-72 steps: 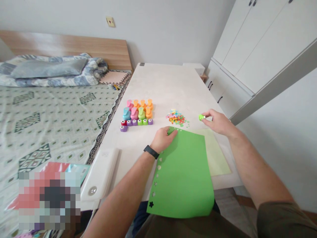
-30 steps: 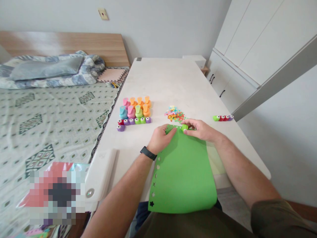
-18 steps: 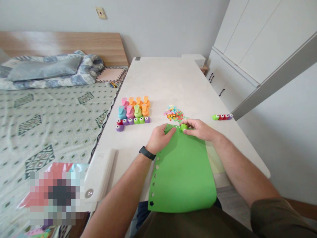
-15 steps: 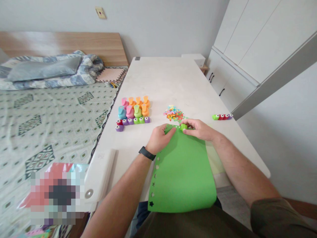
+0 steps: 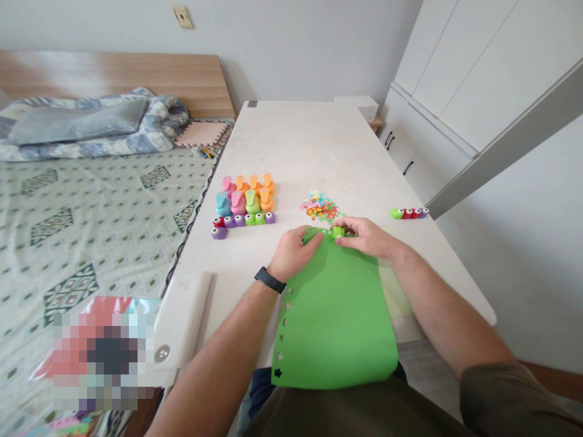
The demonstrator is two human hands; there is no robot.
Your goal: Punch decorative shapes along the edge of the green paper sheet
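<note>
A green sheet of paper (image 5: 339, 321) hangs over the table's near edge, with small shapes cut along its left and far edges. My left hand (image 5: 296, 252) grips the sheet's far left corner, thumb on top. In my right hand (image 5: 367, 237) is a small green punch (image 5: 337, 233), held between thumb and fingers at the sheet's far edge. Just beyond lies a pile of colourful paper cutouts (image 5: 321, 207).
Large punches (image 5: 237, 203) and small punches (image 5: 239, 221) stand in rows at left. A short row of small punches (image 5: 412, 213) sits at right. A white device (image 5: 182, 318) lies at the table's near left, beside a bed (image 5: 113, 200).
The view has shifted very slightly. Both hands, the green sheet and the punch hold the same positions.
</note>
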